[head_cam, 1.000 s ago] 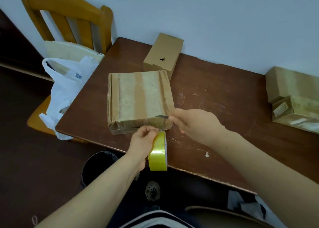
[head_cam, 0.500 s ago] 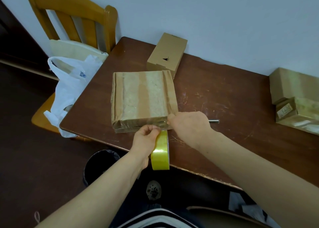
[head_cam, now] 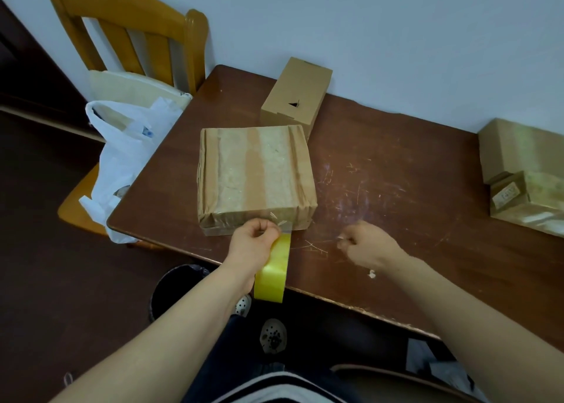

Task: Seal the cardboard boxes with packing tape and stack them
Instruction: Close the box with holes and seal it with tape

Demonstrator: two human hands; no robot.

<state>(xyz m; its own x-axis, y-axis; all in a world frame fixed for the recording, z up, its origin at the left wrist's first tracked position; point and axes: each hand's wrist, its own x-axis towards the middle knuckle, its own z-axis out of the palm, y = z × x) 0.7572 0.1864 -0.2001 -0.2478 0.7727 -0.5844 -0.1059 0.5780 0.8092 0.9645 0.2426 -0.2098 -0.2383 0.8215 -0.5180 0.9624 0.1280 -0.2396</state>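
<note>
Brown surface (head_cam: 396, 189), near edge: left hand (head_cam: 253, 244) fingers clamp the tape roll (head_cam: 273, 274) by the box (head_cam: 253, 170), right hand (head_cam: 366, 245) fingers curled, contents unclear.

A dark brown wooden table (head_cam: 396, 173) with many pale scratches stands against a pale blue-grey wall (head_cam: 366, 21). A small white scrap (head_cam: 371, 274) lies near its front edge. To the left is an orange-brown wooden chair (head_cam: 128, 15). On its seat are a cream cloth bag (head_cam: 131, 89) and a white plastic bag (head_cam: 122, 155). A black round bin (head_cam: 174, 286) stands on the dark floor (head_cam: 45, 250).
</note>
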